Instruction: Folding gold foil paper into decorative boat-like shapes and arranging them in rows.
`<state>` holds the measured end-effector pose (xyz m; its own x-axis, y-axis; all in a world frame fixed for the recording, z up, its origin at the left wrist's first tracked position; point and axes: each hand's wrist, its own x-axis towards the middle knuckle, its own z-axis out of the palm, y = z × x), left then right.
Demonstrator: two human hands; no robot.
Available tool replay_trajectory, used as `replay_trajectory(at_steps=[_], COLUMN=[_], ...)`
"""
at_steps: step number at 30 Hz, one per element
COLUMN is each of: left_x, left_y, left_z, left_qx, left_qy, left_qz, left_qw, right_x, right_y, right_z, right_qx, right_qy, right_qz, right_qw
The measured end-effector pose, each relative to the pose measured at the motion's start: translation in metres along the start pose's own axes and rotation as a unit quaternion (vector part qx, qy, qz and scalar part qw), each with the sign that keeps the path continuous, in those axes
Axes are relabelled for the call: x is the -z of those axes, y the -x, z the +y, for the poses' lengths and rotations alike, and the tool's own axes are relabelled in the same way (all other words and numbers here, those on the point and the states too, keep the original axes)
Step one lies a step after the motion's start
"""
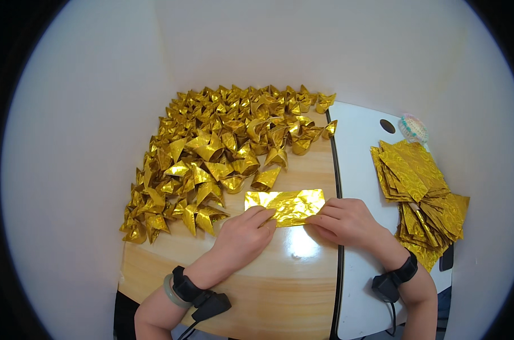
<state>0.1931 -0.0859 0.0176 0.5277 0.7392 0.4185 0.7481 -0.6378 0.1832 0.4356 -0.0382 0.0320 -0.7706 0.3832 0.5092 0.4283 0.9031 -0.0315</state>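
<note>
From afar, I have the left hand (246, 232) and right hand (344, 222) pinching the near edge of a creased gold sheet (292, 205) over the table (268, 277), where even pressure should keep the fold straight, folded gold pieces (210, 149) just beyond.

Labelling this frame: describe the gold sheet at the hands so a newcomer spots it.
On the wood-grain tabletop, find the heap of folded gold pieces. At its near right, the left hand and right hand touch the near edge of the gold sheet. It is a creased, flattish oblong, unlike the heap's pointed shapes or the patterned stack far right.
</note>
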Motion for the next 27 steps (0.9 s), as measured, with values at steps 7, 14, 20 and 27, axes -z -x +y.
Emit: replay_trajectory(at_steps=[7, 14, 20, 27], left_x=[-0.002, 0.003, -0.003, -0.004], left_y=[-0.002, -0.008, -0.006, -0.009], left_z=[0.000, 0.008, 0.001, -0.003], left_qx=[-0.063, 0.024, 0.301, 0.301], left_qy=[-0.009, 0.130, 0.462, 0.527], left_qz=[0.009, 0.104, 0.082, 0.136], left_qw=[0.998, 0.986, 0.830, 0.783], right_x=[-0.003, -0.002, 0.002, 0.006], right_y=[-0.004, 0.002, 0.006, -0.003], right_z=[-0.006, -0.006, 0.005, -0.002], right_qx=[0.000, -0.111, -0.423, -0.443], right_qy=[-0.064, -0.217, -0.491, -0.565], right_qz=[0.043, 0.038, 0.092, 0.112], right_qw=[0.997, 0.969, 0.756, 0.687])
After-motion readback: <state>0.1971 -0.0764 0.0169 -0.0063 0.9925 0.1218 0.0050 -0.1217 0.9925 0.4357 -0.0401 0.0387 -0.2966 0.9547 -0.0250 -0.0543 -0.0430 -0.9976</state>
